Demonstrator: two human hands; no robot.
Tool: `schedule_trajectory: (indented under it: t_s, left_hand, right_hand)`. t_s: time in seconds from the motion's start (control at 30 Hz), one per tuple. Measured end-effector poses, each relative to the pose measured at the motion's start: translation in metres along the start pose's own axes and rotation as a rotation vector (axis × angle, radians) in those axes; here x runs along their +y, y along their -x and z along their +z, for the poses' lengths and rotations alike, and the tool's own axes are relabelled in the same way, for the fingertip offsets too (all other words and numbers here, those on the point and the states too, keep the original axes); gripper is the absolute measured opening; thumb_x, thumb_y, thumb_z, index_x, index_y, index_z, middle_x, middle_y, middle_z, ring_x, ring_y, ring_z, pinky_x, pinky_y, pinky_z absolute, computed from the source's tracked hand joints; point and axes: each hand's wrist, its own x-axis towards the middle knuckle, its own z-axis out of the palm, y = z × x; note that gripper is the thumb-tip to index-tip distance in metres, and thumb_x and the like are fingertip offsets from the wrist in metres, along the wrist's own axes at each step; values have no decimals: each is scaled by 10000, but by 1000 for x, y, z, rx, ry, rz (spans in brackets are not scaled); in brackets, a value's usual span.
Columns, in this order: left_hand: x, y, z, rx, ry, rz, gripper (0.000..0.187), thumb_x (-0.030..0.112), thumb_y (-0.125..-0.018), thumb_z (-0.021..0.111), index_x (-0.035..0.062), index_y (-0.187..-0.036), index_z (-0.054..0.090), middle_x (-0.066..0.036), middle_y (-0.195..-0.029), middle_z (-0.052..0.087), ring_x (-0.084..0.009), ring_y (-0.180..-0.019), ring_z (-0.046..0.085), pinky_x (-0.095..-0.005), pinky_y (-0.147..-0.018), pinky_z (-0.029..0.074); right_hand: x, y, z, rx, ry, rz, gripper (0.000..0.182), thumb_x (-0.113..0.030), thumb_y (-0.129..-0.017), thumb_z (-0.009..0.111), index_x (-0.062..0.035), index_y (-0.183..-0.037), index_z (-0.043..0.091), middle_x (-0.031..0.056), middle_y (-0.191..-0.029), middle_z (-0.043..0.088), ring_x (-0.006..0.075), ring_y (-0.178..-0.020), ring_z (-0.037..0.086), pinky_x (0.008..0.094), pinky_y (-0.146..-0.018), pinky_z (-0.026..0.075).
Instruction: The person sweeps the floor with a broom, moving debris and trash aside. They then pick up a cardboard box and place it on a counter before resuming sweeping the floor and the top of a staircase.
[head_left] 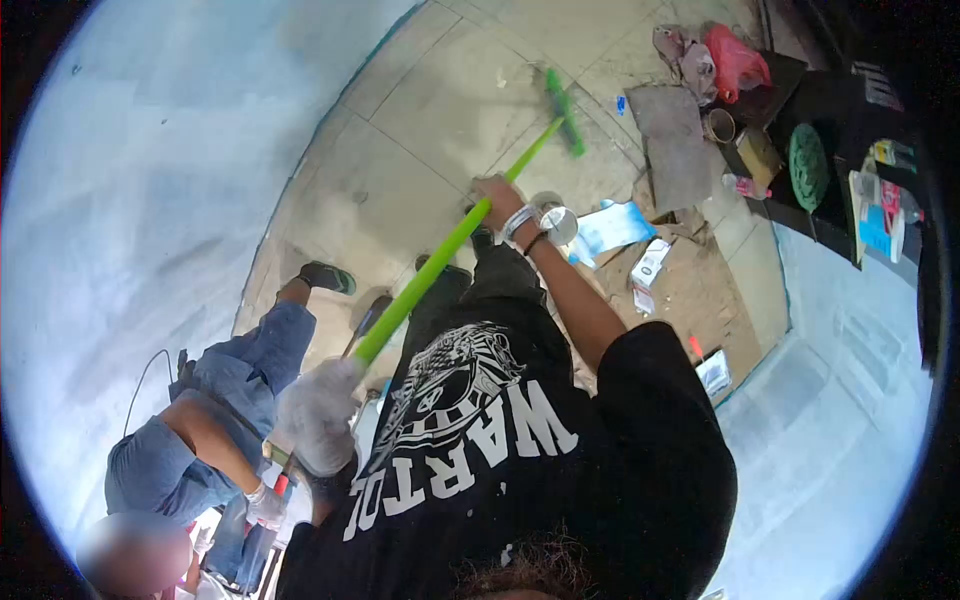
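Observation:
A bright green pole (425,285) runs diagonally up from my left side to a green broom head (565,112) on the tiled floor. My left hand (320,412), in a white glove, is closed round its near end. Farther along, my bare right hand (495,200), with bands on the wrist, is wrapped round the pole. Just right of that hand stand a round container (558,225) and a blue-and-white sheet or pack (612,230). The broom head is slightly blurred.
At lower left a co-worker (235,370) bends close beside me, a gloved hand (265,505) near a red-handled tool. Right are a flat grey board (680,145), a red plastic bag (737,65), cardboard (715,300) and a dark shelf with a green fan-like object (808,168). Pale walls flank the floor.

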Motion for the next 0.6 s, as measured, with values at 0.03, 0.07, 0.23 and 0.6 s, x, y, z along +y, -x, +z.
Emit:
schedule_trajectory:
  t_s: [0.03,0.07,0.23,0.6]
  left_hand:
    - [18,-2,-2,-55,103,63,465,371,-875,462,33,-555,450,-68,-499,414,-229,-608,480,-374,-611,387]
    - [27,3,-12,24,103,66,461,366,-872,472,45,-542,431,-54,-476,401,-211,-559,447,-359,-573,368]
    - [-13,3,-8,43,57,99,378,287,-893,453,57,-595,422,-19,-480,379,-189,-506,404,-378,-692,426]
    - [-24,-61,-25,218,311,36,328,279,-904,439,96,-638,378,27,-528,296,-117,-519,325,-303,-549,331]
  right_hand:
    - [-34,-8,-12,-300,-62,152,290,-140,-642,633,-69,-902,526,143,-841,577,320,-859,533,417,-809,414]
    - [-47,-4,5,-325,-90,100,282,-133,-648,626,-78,-906,528,140,-848,580,326,-866,533,419,-799,424]
    - [-38,-6,44,-507,-67,94,208,-88,-655,600,-89,-852,535,136,-864,587,346,-864,535,419,-753,456]
    - [-6,-59,62,-576,-21,57,176,-91,-626,598,-103,-791,537,115,-754,588,337,-770,544,413,-701,449]
